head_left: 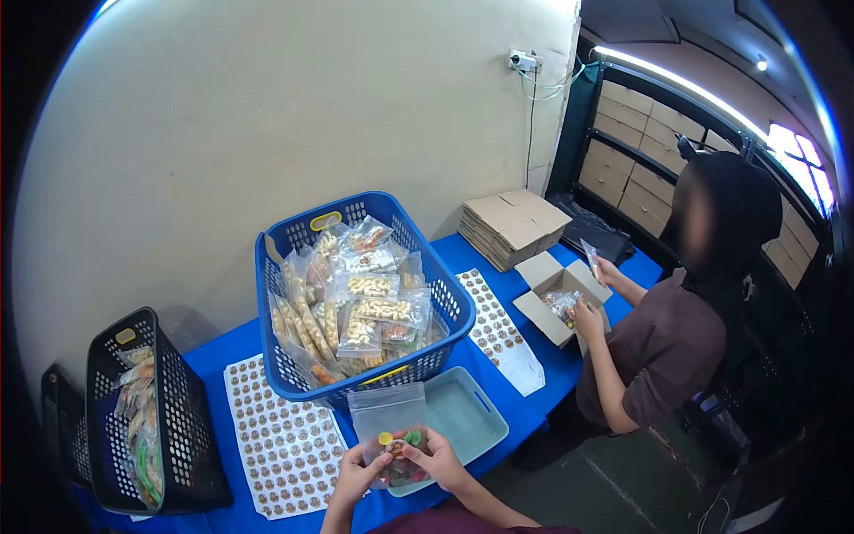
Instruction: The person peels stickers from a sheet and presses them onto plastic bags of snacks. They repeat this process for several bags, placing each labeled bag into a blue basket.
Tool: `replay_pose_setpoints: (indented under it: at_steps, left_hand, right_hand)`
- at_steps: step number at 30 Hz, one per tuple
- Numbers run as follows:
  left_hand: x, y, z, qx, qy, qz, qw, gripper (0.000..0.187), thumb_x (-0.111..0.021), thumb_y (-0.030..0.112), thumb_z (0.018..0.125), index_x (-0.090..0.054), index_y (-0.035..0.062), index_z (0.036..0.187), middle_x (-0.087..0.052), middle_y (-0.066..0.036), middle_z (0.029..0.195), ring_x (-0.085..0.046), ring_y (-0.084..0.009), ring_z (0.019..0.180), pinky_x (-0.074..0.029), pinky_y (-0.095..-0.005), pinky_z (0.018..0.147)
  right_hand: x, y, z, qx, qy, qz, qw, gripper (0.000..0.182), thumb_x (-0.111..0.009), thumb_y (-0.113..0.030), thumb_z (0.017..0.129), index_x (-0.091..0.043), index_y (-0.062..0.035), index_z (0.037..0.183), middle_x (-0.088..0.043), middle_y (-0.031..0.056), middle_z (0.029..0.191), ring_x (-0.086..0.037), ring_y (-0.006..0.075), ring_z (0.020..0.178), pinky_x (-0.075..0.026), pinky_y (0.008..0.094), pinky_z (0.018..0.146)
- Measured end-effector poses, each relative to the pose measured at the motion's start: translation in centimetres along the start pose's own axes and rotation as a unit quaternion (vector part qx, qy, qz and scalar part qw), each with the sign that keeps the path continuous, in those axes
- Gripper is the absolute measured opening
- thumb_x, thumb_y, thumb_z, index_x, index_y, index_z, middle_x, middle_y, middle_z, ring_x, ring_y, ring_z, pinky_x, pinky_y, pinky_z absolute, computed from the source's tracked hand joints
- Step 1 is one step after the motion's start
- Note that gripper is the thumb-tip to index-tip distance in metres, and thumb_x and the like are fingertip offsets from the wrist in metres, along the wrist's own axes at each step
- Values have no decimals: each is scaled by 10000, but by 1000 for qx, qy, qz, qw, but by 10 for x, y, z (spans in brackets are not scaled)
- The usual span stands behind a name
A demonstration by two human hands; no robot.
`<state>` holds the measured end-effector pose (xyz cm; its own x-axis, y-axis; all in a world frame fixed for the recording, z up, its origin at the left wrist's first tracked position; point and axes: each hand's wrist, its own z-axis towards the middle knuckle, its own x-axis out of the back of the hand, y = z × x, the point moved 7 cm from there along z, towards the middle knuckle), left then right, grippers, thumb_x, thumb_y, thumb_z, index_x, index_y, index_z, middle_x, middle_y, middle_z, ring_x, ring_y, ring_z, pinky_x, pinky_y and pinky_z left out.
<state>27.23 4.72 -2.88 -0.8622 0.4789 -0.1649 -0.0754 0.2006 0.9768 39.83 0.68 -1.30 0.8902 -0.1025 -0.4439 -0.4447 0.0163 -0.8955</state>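
Holding clear bag, long axis forward, top away

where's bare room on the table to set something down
The pale green tray has bare floor right of the held pouch; a narrow strip of blue cloth shows between the nearer black basket and left sticker sheet. Crowded: the heaped blue basket, and the open carton under the co-worker's hands.

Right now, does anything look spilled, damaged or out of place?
Nothing stands out as spilled, damaged or misplaced. The left hand and right hand hold a clear plastic pouch, and jumbled clear plastic packets sit inside the blue perforated plastic basket.
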Motion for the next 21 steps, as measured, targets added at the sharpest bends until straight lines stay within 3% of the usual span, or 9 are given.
replay_pose_setpoints:
  at_steps: [2, 6, 9, 10, 13, 17, 21]
  left_hand:
    - [0, -2, 0, 1, -43, 25, 999, 305, -650, 151, 771, -570, -6, 1020, -614, -36, 860, -559, -80, 757, -454, -217, 657]
    - [-1, 7, -6, 1, -51, 16, 999, 285, -645, 147, 775, -578, -3, 1008, -613, -33, 859, -550, -70, 754, -448, -210, 658]
    - [13, 2, -9, -32, -17, 49, 998, 276, -638, 146, 783, -578, -7, 1004, -616, -32, 847, -548, -61, 722, -444, -198, 630]
    - [17, 6, -14, -49, 20, 49, 997, 235, -623, 147, 795, -594, -13, 965, -624, -32, 791, -545, -57, 647, -443, -191, 579]
    - [30, 18, -32, -19, 71, 57, 996, 197, -609, 150, 801, -595, -11, 913, -628, -51, 796, -577, -81, 695, -459, -211, 599]
    - [65, 26, -55, -112, 94, 103, 984, 216, -594, 205, 823, -602, -8, 852, -614, -43, 713, -551, -66, 605, -442, -198, 530]
    - [101, 33, -81, -98, 127, 76, 984, 227, -590, 196, 826, -614, -26, 867, -628, -45, 705, -559, -74, 597, -444, -209, 514]
  right_hand:
    - [0, 0, -9, -52, -5, 11, 999, 308, -570, -190, 838, -481, -42, 1092, -574, 41, 964, -561, 86, 816, -459, 205, 711]
    - [-5, 5, -12, -21, -17, -3, 1000, 324, -556, -214, 847, -458, -59, 1114, -566, 39, 981, -555, 87, 819, -453, 200, 712]
    - [-18, 8, -15, -4, -12, -30, 999, 334, -578, -186, 833, -446, -59, 1112, -557, 33, 973, -542, 84, 851, -448, 204, 723]
    - [-27, 7, -18, 9, -24, -52, 998, 335, -584, -174, 829, -443, -57, 1109, -553, 31, 971, -537, 83, 866, -447, 206, 727]
    - [-52, 20, -24, 11, -9, -67, 998, 340, -598, -145, 817, -436, -51, 1101, -535, 30, 977, -522, 80, 891, -442, 211, 743]
    - [-87, 43, -27, 19, -29, -69, 997, 359, -587, -128, 821, -407, -52, 1123, -513, 42, 1005, -502, 81, 929, -442, 215, 742]
    - [-131, 49, -33, -2, -76, -59, 995, 338, -552, -138, 839, -399, -52, 1128, -504, 35, 1031, -528, 79, 854, -447, 211, 742]
